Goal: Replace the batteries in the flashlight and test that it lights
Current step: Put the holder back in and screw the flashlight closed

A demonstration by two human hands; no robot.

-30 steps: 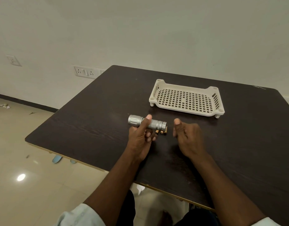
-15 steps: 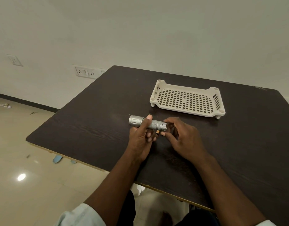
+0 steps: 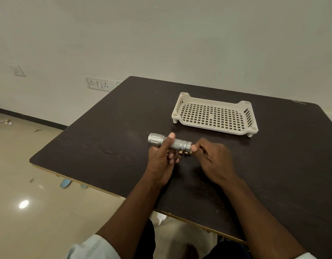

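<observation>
The dark wood-grain tabletop [image 3: 109, 146] has its near edge just behind both wrists and its left corner well off to the left of the left hand [image 3: 162, 159]; bare surface stretches left, right and ahead of the hands.

The left hand grips the flashlight [image 3: 170, 142] around the middle of its barrel, thumb laid over the top and fingers curled beneath, holding it level just above the tabletop. The flashlight is silver metal, with a wider ribbed head pointing left beyond the thumb and a knurled barrel ending in a ringed tail on the right. The right hand [image 3: 213, 161] sits just to the right of that tail, its thumb and fingertips pinched together at the end of it; whether they hold a cap or only touch the tail cannot be told.

Small batteries [image 3: 184, 153] with gold-coloured ends lie on the tabletop directly under the tail, between the two hands.

Ahead and to the right of the right hand, well apart, stands a cream plastic tray [image 3: 182, 100] with a perforated floor and short legs.
</observation>
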